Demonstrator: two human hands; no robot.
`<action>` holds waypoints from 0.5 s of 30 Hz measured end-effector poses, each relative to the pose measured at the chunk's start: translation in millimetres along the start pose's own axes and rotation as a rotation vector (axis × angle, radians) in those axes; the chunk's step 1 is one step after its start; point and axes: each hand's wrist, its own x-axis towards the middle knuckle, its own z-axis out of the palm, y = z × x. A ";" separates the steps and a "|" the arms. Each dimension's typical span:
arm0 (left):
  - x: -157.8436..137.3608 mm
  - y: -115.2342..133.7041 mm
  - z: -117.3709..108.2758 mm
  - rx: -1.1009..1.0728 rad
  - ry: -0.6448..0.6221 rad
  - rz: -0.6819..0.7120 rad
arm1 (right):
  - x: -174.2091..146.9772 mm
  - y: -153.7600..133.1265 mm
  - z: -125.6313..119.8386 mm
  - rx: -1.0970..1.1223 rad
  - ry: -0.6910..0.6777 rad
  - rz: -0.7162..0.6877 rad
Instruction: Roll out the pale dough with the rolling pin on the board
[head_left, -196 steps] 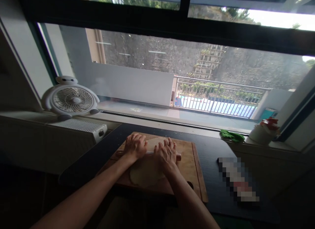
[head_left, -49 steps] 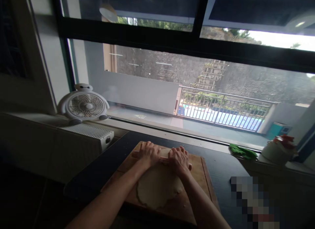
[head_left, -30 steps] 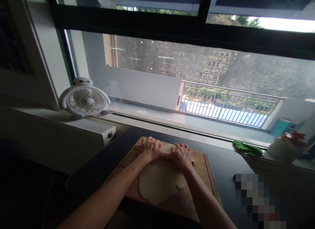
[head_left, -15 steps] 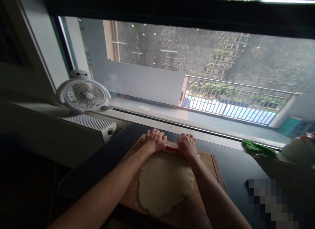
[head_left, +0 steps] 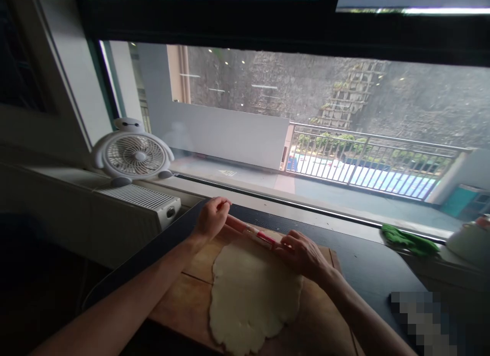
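A rolling pin (head_left: 245, 229) with a red band lies slantwise across the far edge of a flat, uneven-edged sheet of dough (head_left: 254, 289). My left hand (head_left: 212, 219) is closed in a loose fist around the pin's left end, off the dough. Curled over the right end, my right hand (head_left: 302, 251) hides that part of the pin. Beneath the dough is a wooden board (head_left: 179, 300), on a dark table (head_left: 373, 264).
A white fan (head_left: 140, 154) stands left by the window, behind a white slatted unit (head_left: 141, 198). A green cloth (head_left: 409, 241) lies on the sill at right, beside a pale rounded object (head_left: 467, 244). A blurred-out item (head_left: 421, 320) occupies the table's near right.
My hands have moved apart, from lying over the pin to gripping its two ends. The pin has turned to a steeper slant. The view has tilted slightly up.
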 end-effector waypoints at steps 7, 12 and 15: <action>-53.5 -7.9 -30.4 0.400 -0.561 -0.152 | 25.8 15.7 -2.2 0.037 -0.137 0.198; -53.4 17.0 -13.7 0.468 -0.598 -0.054 | 56.0 22.7 3.0 0.183 -0.191 0.276; -51.2 26.1 -9.1 0.270 -0.676 -0.077 | 67.1 15.4 10.5 0.295 -0.244 0.254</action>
